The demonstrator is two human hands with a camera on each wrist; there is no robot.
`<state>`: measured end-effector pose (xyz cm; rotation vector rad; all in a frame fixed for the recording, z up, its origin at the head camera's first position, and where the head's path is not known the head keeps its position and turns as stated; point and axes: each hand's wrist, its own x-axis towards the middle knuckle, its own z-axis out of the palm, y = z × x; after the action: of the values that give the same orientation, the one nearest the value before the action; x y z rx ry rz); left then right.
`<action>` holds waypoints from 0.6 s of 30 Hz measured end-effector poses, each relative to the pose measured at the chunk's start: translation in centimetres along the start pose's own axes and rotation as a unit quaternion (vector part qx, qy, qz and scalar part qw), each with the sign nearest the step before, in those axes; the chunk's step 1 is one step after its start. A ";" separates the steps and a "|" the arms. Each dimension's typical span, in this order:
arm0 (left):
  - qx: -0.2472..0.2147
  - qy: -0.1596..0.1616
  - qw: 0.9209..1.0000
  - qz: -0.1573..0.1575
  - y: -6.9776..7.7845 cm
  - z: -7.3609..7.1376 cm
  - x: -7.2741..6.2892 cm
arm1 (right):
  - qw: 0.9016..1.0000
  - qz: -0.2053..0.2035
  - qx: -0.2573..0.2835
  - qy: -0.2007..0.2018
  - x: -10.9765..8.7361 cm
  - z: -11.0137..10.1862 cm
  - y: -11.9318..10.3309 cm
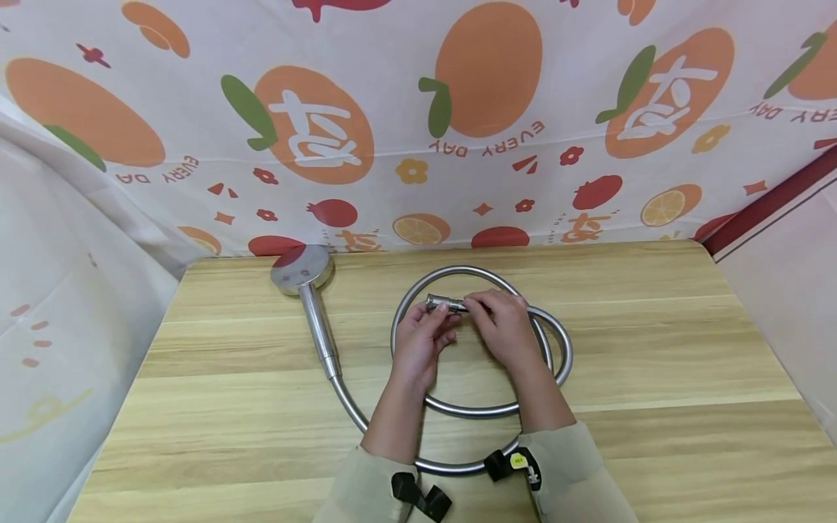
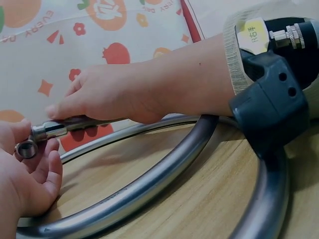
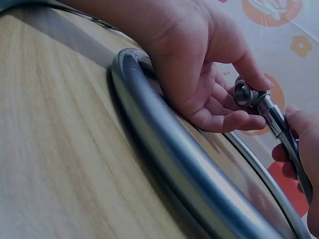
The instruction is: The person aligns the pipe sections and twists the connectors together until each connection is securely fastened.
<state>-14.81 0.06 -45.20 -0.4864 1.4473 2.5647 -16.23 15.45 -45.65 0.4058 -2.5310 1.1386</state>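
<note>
My left hand [image 1: 415, 349] pinches a small metal elbow fitting [image 3: 245, 94] between thumb and fingers; its threaded opening faces the wrist cameras. Joined to that fitting is the shiny connector [image 3: 271, 118] at the end of a silver shower hose [image 1: 472, 411]. Just behind the connector, my right hand [image 1: 506, 327] grips the hose, thumb on top and fingers curled beneath. Both hands are held over the looped hose. At the hose's other end, a chrome shower head [image 1: 303, 269] lies on the table to the left.
The hose lies in loops on the wooden table [image 1: 654, 349], around and under both forearms. A fruit-printed cloth [image 1: 399, 109] hangs along the table's back edge, with white cloth [image 1: 72, 290] at the left. Black wrist camera mounts [image 1: 418, 495] sit on the sleeves.
</note>
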 end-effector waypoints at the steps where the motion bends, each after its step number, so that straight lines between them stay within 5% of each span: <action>1: 0.000 0.001 1.000 0.000 0.0 0.0 0.0 | 1.000 0.003 0.001 -0.003 0.0 0.0 0.0; 18: -0.011 -0.001 1.000 0.003 -0.1 0.0 0.1 | 0.999 0.033 0.011 -0.016 0.0 0.1 0.2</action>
<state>-14.85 0.13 -45.25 -0.4827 1.4226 2.5888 -16.31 15.47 -45.85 0.3513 -2.5791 1.1941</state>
